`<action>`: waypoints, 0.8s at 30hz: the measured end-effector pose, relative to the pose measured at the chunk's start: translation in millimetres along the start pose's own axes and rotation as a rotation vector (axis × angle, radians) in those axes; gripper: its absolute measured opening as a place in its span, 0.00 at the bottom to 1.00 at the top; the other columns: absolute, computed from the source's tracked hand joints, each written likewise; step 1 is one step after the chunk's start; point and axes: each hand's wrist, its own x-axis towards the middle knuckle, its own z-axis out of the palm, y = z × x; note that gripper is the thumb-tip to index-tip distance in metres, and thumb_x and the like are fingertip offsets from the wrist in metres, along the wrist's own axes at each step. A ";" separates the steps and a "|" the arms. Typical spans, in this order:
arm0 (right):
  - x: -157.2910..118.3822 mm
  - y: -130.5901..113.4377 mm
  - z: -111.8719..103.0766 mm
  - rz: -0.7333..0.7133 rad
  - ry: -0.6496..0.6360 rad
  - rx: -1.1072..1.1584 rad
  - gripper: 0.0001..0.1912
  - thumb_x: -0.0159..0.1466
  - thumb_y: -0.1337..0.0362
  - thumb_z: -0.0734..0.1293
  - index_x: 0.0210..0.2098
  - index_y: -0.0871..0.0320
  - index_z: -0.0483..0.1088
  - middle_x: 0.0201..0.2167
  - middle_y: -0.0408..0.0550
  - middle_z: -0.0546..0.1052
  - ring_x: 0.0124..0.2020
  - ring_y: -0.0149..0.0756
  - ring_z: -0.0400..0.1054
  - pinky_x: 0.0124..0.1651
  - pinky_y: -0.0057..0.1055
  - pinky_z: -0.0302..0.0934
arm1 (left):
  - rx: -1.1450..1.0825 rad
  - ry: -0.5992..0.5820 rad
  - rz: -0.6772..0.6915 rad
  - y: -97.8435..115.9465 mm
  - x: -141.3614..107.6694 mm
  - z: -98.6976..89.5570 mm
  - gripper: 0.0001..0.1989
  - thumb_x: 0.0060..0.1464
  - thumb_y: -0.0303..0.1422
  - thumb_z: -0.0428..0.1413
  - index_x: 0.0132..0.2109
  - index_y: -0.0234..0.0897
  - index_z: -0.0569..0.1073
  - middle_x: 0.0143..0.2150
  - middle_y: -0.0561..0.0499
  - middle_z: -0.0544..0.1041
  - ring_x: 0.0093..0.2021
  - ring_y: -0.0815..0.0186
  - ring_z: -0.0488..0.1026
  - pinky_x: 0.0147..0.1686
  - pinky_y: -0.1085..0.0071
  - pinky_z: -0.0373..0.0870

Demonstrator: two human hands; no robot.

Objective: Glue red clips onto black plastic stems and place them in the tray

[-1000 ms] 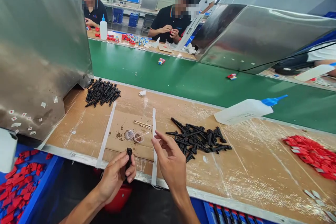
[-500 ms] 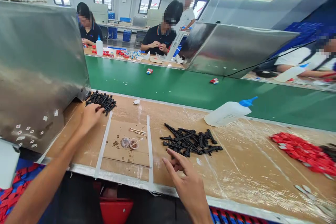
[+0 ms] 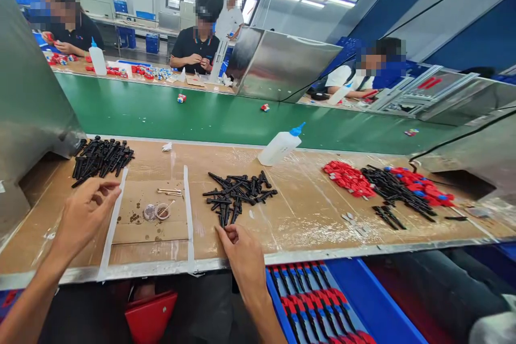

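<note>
My left hand (image 3: 86, 212) is just in front of the left pile of black plastic rods (image 3: 102, 153), its fingers loosely curved with nothing visible in them. Thumb and index tips of my right hand (image 3: 244, 250) meet at the near edge of the middle pile of black plastic rods (image 3: 237, 191), closed on the end of one black rod (image 3: 223, 216). Between the hands lies a cardboard sheet (image 3: 133, 234) with two small round pots, one a clear pot (image 3: 149, 212), the other an open pot (image 3: 163, 211) with a cotton swab in it. More swabs (image 3: 169, 192) lie behind them.
A white squeeze bottle (image 3: 278, 149) with a blue tip leans behind the middle pile. Red parts (image 3: 349, 177) and more black rods (image 3: 391, 191) lie to the right. A green belt (image 3: 209, 121) runs behind the table. Below the front edge is a blue bin (image 3: 387, 301). Several people sit across.
The view has swung to the right. My left hand has drawn back from the left pile. My right hand has reached the middle pile and closed on a rod.
</note>
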 end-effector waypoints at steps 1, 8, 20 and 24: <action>0.8 0.6 0.1 0.013 -0.007 0.005 0.17 0.62 0.49 0.66 0.29 0.56 0.73 0.26 0.50 0.77 0.28 0.41 0.70 0.34 0.35 0.60 | -0.049 -0.012 -0.002 6.3 -12.4 1.9 0.14 0.58 0.45 0.55 0.44 0.42 0.74 0.43 0.51 0.76 0.36 0.63 0.71 0.38 0.69 0.66; 0.3 7.0 -26.3 0.108 -0.034 0.131 0.14 0.58 0.53 0.69 0.24 0.56 0.75 0.21 0.47 0.78 0.23 0.39 0.72 0.30 0.33 0.65 | -0.459 -0.290 -0.122 30.7 -77.3 40.5 0.11 0.57 0.42 0.57 0.42 0.42 0.76 0.38 0.50 0.77 0.40 0.61 0.73 0.40 0.69 0.66; -73.4 -70.6 -23.7 0.014 -0.349 0.627 0.09 0.59 0.60 0.69 0.25 0.57 0.74 0.21 0.44 0.74 0.22 0.34 0.68 0.27 0.26 0.65 | -1.422 -0.519 -0.620 87.5 -116.9 85.1 0.15 0.62 0.40 0.54 0.46 0.35 0.79 0.43 0.44 0.79 0.46 0.60 0.72 0.51 0.65 0.64; -77.3 -75.4 -17.1 -0.022 -0.361 0.653 0.09 0.59 0.61 0.70 0.25 0.57 0.74 0.21 0.44 0.74 0.23 0.34 0.69 0.28 0.26 0.66 | -1.496 -0.495 -0.669 83.2 -118.8 78.8 0.13 0.61 0.40 0.55 0.40 0.35 0.77 0.37 0.47 0.77 0.39 0.64 0.72 0.47 0.67 0.65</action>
